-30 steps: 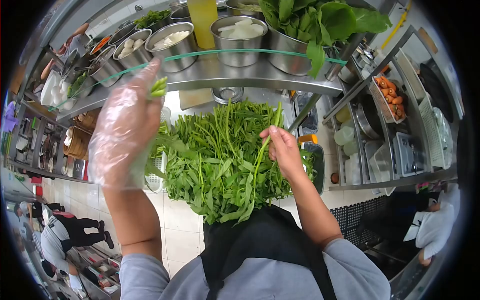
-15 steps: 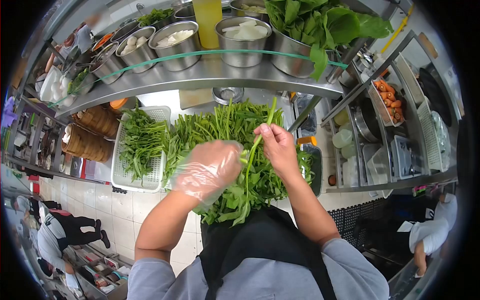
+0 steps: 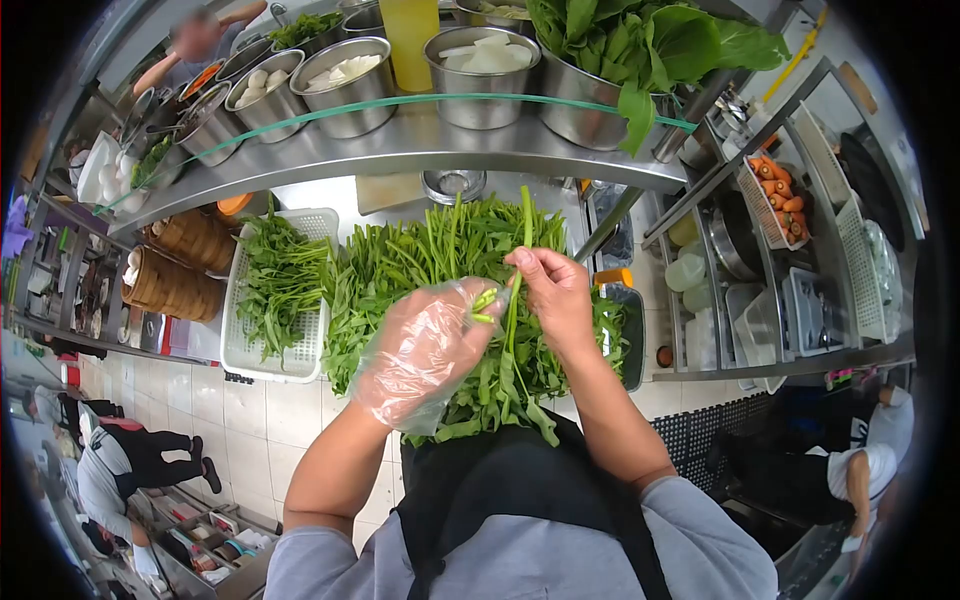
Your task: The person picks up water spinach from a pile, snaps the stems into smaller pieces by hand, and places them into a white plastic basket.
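Note:
A large heap of leafy green stalks, which look like water spinach [image 3: 395,265], lies on the counter under both hands. My right hand [image 3: 562,305] is bare and pinches one long green stalk [image 3: 527,215] between thumb and fingers; its stem end points up and its leaves trail down toward the apron. My left hand [image 3: 430,345], in a clear plastic glove, is closed around several short stem pieces [image 3: 484,302], whose ends stick out by the thumb. Left of the heap, a white plastic basket [image 3: 290,368] holds more of the greens.
Above the counter runs a steel shelf [image 3: 430,160] with metal pots and a pot of large leaves [image 3: 690,45]. Bamboo steamers [image 3: 170,292] stand at left, a dark bin [image 3: 632,345] at right. A side rack holds carrots [image 3: 785,205]. Other people stand in the kitchen.
My right hand has turned the stalk more upright, and its leafy end has swung right. My left hand has rotated, so the stem pieces show more plainly. A person has appeared behind the shelf.

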